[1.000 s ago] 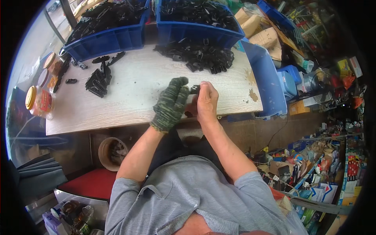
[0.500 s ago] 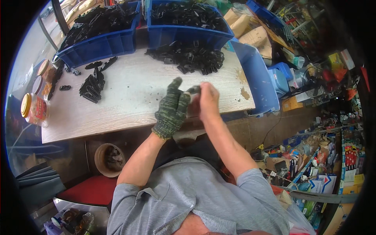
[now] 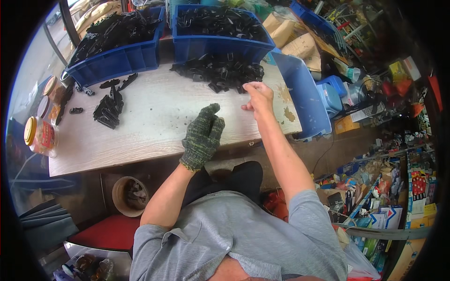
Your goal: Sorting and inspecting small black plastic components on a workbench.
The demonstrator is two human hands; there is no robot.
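Over the front part of the whitish table (image 3: 154,131), my left hand (image 3: 202,136), in a dark green-and-black knitted glove, has its fingers curled together. Whatever it may hold is hidden. My bare right hand (image 3: 260,99) reaches to the near right edge of a loose pile of small black plastic parts (image 3: 220,72). Its index finger and thumb are apart, with the fingertips at the pile and no part visibly gripped. A smaller heap of longer black plastic pieces (image 3: 108,110) lies on the table's left side.
Two blue bins (image 3: 225,47) full of black parts stand along the far edge. Lidded jars (image 3: 41,136) line the left edge. A light-blue tub (image 3: 304,93) adjoins the table's right side. A round container (image 3: 131,195) sits below, and clutter fills the floor at right.
My right hand has left my left hand and moved forward and right to the pile's edge. My gloved left hand stays near the same spot, slightly lower.
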